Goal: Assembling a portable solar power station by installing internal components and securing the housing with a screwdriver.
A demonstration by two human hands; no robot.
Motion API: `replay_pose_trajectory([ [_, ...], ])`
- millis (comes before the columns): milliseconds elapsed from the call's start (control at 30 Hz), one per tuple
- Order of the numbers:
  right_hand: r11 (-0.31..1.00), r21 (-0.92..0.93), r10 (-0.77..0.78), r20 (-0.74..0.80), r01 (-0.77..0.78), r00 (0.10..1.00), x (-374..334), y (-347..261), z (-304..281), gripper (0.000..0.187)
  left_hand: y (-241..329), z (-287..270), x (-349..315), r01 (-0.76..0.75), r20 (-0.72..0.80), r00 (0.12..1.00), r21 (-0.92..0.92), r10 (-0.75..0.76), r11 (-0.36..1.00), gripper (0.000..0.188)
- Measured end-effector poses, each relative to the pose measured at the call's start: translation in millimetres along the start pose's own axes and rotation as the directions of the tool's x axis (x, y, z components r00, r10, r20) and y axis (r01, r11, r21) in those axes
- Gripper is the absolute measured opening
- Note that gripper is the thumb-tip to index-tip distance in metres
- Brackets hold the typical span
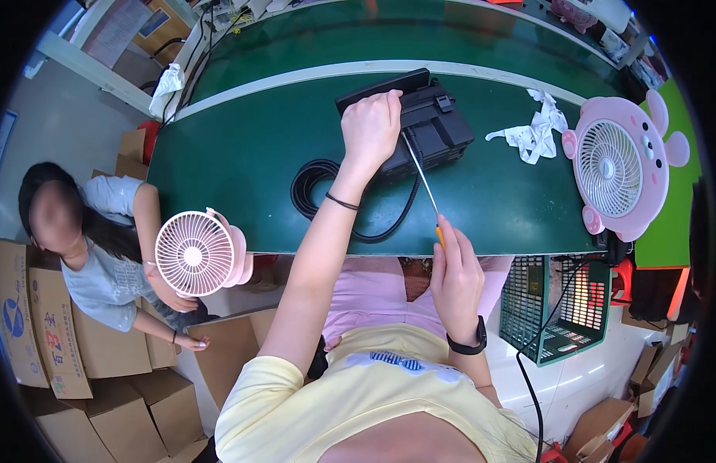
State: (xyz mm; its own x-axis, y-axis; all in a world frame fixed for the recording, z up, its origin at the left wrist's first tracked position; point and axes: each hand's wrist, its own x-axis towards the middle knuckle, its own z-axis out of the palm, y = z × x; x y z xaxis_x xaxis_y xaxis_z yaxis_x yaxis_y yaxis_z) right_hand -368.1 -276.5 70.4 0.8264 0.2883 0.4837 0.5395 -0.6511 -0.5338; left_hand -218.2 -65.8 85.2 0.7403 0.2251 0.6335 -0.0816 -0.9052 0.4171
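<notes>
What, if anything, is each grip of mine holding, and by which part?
The right grip holds a screwdriver by its orange handle. The left grip is at the black device; whether it holds any part cannot be told.

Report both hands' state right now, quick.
Left hand: curled at the black device; grip hidden, can't be told.
Right hand: closed, holding the orange-handled screwdriver.

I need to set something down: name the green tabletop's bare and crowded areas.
Bare: the green tabletop left of the coiled black cord, and the stretch between the screwdriver and the pink eared fan, nearer than the crumpled white paper. Crowded: the middle, where the left hand, black device and cord bunch together.
</notes>
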Motion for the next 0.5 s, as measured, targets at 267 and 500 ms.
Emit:
replay_pose_trajectory([
  [267,0.988,0.134,0.064,0.054,-0.071,0.996,-4.0,1.5,3.8,0.045,-3.0,0.9,-6.3,-0.028,-0.011,1.000,-0.041,0.027,0.999,0.034],
  [500,0.886,0.418,0.111,0.226,-0.200,0.968,-8.6,10.8,9.2,0.056,0.4,-6.5,-6.9,-0.046,-0.035,0.998,-0.049,0.045,0.998,0.033],
])
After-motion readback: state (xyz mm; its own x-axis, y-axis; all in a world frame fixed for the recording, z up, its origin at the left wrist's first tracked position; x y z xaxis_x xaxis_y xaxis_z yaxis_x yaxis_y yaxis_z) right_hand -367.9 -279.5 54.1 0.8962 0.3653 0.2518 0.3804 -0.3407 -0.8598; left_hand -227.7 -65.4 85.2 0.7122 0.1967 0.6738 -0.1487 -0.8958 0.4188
